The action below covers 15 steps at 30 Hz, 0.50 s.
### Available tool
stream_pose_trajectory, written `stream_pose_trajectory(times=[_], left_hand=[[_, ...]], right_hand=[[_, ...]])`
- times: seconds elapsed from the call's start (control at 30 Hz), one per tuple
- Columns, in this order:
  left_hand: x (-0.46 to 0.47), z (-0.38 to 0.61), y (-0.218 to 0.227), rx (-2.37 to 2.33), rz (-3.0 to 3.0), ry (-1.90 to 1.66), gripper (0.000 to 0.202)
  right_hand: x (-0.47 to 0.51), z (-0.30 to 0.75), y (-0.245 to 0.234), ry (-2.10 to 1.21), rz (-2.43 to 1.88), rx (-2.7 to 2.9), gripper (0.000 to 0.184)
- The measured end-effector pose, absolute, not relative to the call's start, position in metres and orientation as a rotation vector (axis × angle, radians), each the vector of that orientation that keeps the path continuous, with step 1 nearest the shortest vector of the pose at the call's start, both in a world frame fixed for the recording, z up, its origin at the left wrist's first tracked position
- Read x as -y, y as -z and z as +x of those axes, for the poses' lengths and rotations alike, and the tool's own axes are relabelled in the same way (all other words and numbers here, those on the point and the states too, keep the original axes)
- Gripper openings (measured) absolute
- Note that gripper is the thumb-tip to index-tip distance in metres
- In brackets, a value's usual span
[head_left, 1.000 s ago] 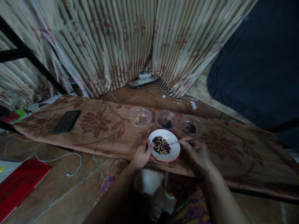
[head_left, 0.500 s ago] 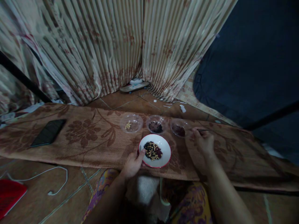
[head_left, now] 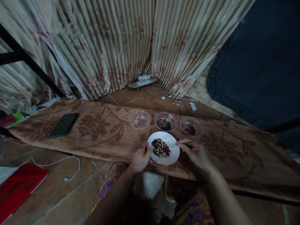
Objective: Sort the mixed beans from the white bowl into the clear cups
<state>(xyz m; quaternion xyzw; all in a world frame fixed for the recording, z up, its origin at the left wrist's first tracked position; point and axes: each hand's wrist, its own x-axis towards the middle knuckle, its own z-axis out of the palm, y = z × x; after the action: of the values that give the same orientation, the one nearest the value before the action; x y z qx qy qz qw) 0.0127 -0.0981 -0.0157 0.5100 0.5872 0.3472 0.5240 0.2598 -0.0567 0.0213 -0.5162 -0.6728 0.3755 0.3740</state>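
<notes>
A white, red-rimmed plate [head_left: 174, 154] with a heap of mixed yellow and dark beans [head_left: 160, 147] sits on a brown flowered mat [head_left: 98, 131]. My left hand [head_left: 140, 160] grips the plate's left rim, thumb on the edge. My right hand [head_left: 195, 153] pinches thin metal tweezers [head_left: 176, 144], tips over the plate's right side beside the beans. Behind the plate stand three clear bowls: the left bowl [head_left: 140, 119] with a few yellow beans, the middle bowl [head_left: 165, 121] with dark beans, the right bowl [head_left: 190, 126] with reddish beans.
A black phone [head_left: 64, 124] lies on the mat's left part. A white cable [head_left: 58, 162] and a red object [head_left: 18, 184] lie on the tiled floor at left. Striped curtains [head_left: 117, 47] hang behind, with a sandal [head_left: 142, 82] beneath them. Dark fabric [head_left: 257, 68] fills the right.
My right hand was over the right bowl half a second ago and has come back left with the tweezers to the plate. My left hand stays on the rim.
</notes>
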Motion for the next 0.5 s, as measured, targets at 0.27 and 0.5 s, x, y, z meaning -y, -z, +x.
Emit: stream_pose_trajectory(times=[0.27, 0.5], left_hand=[[0.098, 0.0135, 0.0136, -1.399, 1.212, -0.818, 0.062], [0.0976, 0.0132, 0.0156, -1.39, 1.211, -0.833, 0.06]], right_hand=[[0.0535, 0.261, -0.0176, -1.008, -1.322, 1.76, 0.025], [0.0502, 0.2607, -0.0111, -0.972, -1.363, 1.794, 0.026]])
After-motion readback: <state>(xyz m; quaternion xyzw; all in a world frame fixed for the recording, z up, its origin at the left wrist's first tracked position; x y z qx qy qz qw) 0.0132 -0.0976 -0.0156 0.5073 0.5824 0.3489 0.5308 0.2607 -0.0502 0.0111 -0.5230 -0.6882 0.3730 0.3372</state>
